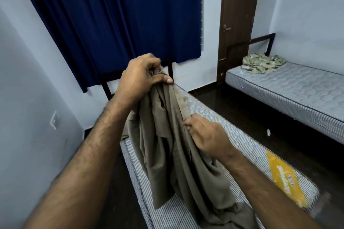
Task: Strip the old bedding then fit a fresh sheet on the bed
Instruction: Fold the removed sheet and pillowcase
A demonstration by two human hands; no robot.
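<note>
While the olive-brown sheet (pixel 176 145) is gripped at its bunched top by the left hand (pixel 141 78) and pinched along an edge by the right hand (pixel 206 135) above the striped mattress (pixel 240 135), twists could be trapped; corners might be mismatched.

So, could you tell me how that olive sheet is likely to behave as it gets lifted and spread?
The olive sheet looks floppy: it hangs in loose folds from the left hand. Probably light, since one bunched grip holds it up. It may sag and drag over the striped mattress unless spread wide.
</note>
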